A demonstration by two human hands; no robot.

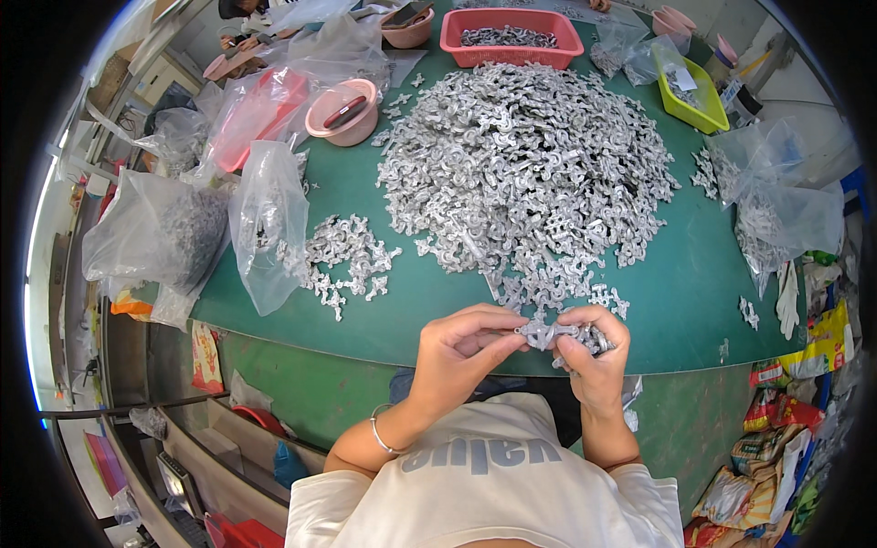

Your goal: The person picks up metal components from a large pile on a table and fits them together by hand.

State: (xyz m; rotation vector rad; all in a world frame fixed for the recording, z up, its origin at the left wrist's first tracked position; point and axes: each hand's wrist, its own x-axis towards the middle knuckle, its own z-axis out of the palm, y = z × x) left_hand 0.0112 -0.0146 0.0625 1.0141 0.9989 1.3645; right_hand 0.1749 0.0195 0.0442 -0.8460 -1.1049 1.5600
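Note:
At the near edge of the table, my left hand (455, 354) pinches one end of a small silver metal casting (536, 332) between thumb and fingertips. My right hand (599, 367) is closed around several more of these castings (592, 342), and its thumb and forefinger meet the pinched piece. Just beyond both hands rises a large heap of the same grey castings (530, 164), with stray pieces at its near edge. A smaller cluster of castings (352, 251) lies left of the heap.
The green table (338, 342) also bears a pink bowl (345, 135) with a dark red object in it, a red basket (512, 58), a yellow-green basket (687, 111), and clear plastic bags (265, 228) of castings. A white glove (787, 300) lies right. Other people sit at the far side.

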